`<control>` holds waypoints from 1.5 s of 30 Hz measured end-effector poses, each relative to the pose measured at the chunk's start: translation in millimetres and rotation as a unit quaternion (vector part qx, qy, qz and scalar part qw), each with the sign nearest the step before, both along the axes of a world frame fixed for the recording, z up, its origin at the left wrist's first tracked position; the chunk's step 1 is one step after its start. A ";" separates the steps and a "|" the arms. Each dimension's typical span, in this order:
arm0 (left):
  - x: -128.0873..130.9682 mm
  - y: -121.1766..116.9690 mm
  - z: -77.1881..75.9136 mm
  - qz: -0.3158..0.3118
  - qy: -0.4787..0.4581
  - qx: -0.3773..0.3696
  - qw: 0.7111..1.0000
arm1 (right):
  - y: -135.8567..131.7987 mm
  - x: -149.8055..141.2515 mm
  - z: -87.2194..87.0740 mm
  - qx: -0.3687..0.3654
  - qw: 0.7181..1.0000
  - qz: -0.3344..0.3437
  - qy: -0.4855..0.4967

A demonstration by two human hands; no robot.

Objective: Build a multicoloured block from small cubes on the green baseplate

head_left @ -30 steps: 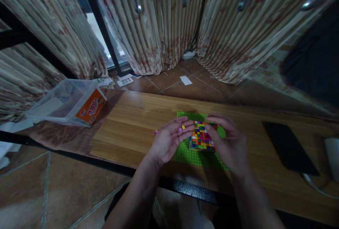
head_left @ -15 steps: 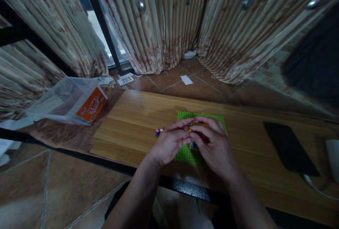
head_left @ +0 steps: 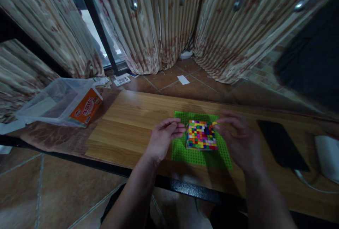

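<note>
A block of small multicoloured building bricks (head_left: 201, 135) sits on a green studded baseplate (head_left: 182, 155). At the block's left side is my left hand (head_left: 165, 137), its fingers loosely bent and slightly apart, with nothing visible in them. My right hand (head_left: 239, 139), blurred, is over the baseplate's right side. Between its thumb and forefinger is a small yellow brick (head_left: 215, 123), close to the block's upper right corner. The block's top is a patchwork of colours, with a darker patch toward the upper right.
The baseplate lies on a wooden table (head_left: 116, 126). To the right are a black tablet-like slab (head_left: 282, 146) with a white cable and a white object (head_left: 327, 156). A clear plastic bin (head_left: 57, 105) with an orange label stands at the left. Striped curtains (head_left: 159, 24) hang behind.
My hands have moved apart, uncovering the brick block. The right hand has gone right with the yellow brick, the left slightly left. Loose bricks left of the baseplate are now hidden.
</note>
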State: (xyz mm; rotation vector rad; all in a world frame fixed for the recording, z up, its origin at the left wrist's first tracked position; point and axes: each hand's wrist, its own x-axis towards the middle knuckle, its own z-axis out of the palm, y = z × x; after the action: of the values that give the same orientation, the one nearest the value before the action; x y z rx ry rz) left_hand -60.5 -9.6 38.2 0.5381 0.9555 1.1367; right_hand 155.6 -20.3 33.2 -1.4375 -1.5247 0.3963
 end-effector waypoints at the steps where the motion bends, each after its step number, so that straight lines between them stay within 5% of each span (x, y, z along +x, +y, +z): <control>1: -0.1 0.9 -1.6 0.016 0.009 0.001 1.000 | 1.3 5.3 -2.6 -0.016 1.000 -0.003 0.010; 12: 2.5 1.8 -5.6 0.034 0.017 -0.004 0.999 | 8.6 2.6 -25.2 -0.079 0.995 0.035 0.041; 32: 3.2 2.3 -3.9 0.024 0.016 -0.015 0.999 | 12.4 -2.7 -21.7 -0.149 0.958 -0.008 0.244; 45: 3.7 1.8 -2.0 0.021 0.021 -0.013 0.999 | 14.2 -20.1 -19.4 -0.162 0.972 -0.021 0.171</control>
State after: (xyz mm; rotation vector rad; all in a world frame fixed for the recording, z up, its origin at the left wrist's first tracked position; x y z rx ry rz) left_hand -56.8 -7.7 36.2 0.5238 1.0206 1.1524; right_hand 135.5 -6.0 13.8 -1.5507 -1.1842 0.8531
